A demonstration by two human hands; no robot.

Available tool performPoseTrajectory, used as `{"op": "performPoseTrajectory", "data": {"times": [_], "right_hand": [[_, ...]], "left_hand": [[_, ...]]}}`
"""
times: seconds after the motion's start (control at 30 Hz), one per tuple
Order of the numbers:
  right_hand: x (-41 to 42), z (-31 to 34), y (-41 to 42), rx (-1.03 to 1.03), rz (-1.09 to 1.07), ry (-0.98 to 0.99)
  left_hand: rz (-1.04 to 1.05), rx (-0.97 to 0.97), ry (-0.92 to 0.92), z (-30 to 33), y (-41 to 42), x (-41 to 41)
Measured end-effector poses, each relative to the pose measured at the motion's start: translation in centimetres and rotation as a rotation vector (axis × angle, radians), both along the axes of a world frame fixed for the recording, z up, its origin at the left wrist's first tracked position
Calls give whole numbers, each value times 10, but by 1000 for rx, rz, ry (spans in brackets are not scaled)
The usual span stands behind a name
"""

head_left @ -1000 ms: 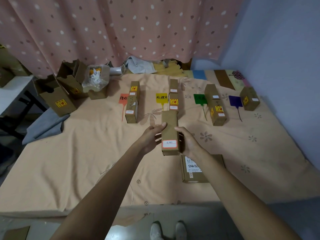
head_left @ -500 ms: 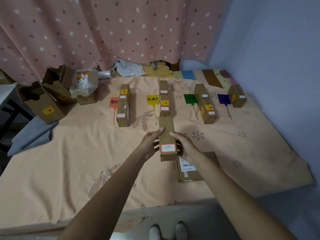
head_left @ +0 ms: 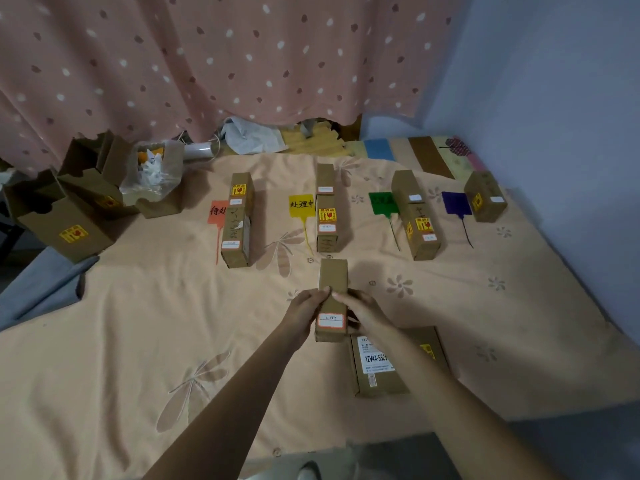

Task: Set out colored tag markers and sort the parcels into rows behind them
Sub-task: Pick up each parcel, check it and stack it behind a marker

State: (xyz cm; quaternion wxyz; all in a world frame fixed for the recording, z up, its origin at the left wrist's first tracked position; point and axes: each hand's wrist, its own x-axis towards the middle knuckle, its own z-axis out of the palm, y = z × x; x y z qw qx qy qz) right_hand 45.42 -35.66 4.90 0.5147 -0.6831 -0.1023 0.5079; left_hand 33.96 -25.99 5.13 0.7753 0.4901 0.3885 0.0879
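Observation:
Both hands hold a long brown parcel (head_left: 332, 282) with a white label facing me; my left hand (head_left: 304, 310) grips its left side, my right hand (head_left: 360, 310) its right. It lies in line with the yellow-tag row. Four tag markers lie across the bed: red (head_left: 216, 213), yellow (head_left: 301, 206), green (head_left: 381, 203) and purple (head_left: 456, 203). Two parcels (head_left: 238, 220) stand in a row by the red tag, two (head_left: 326, 216) by the yellow, two (head_left: 415, 216) by the green, and one (head_left: 485, 197) by the purple.
A larger flat box (head_left: 388, 362) lies on the bed under my right forearm. Open cardboard boxes (head_left: 65, 216) and a plastic bag (head_left: 152, 171) sit at the far left. A dotted curtain (head_left: 207, 64) hangs behind, a wall (head_left: 554, 98) on the right.
The held parcel has come down toward the bed and sits just short of the yellow-tag row. The camera has shifted a little to the right.

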Motion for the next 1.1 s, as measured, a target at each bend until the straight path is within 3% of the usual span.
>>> {"op": "performPoseTrajectory", "data": {"times": [0.57,1.1], "right_hand": [[87,-102,91,-163,106,-36],[93,-103,94,-109,80,-14]], "left_hand": [[187,-25,102,-85,67,79],[190,4,92,-91,74,83]]}}
